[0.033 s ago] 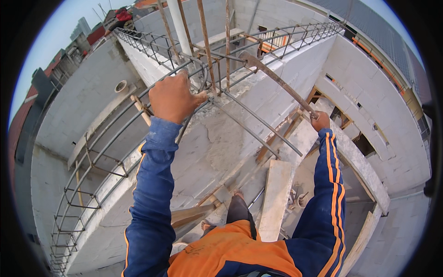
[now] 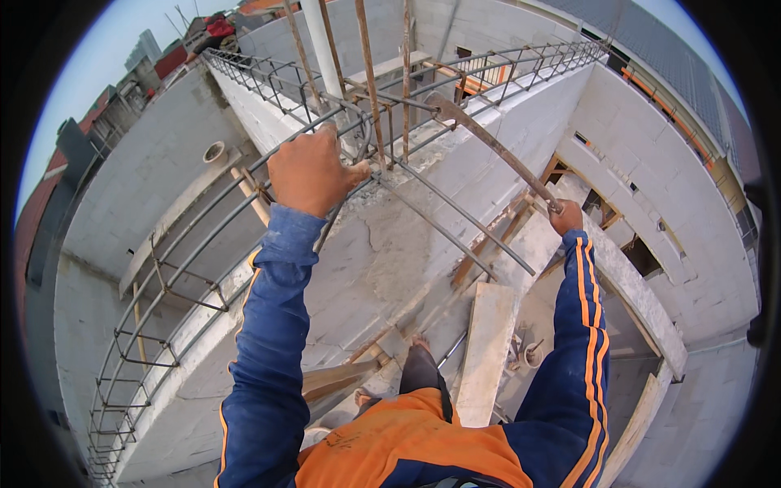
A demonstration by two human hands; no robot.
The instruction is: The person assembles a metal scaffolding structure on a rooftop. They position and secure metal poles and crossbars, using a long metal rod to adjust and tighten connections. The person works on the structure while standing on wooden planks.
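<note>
My left hand (image 2: 316,175) is closed over the upper bars of a steel rebar cage (image 2: 187,299) that runs along the wall top. In my right hand (image 2: 566,218), the fingers wrap round the lower end of a long rusty rebar bending bar (image 2: 498,148). Its hooked head rests at the end of a horizontal rebar, right of several rusty upright bars (image 2: 370,89). Two straight rebar ends (image 2: 468,219) stick out past the wall corner, between my hands. My left palm hides where its fingers meet the steel.
Below me is a grey plastered wall (image 2: 407,252). A plank (image 2: 486,350) lies near my bare feet, beside a small bucket (image 2: 533,354). A white pipe (image 2: 324,50) rises behind the uprights. A person in red (image 2: 218,29) is at the far left.
Both hands and the bending bar sit very slightly further right in the picture. Their grips are the same.
</note>
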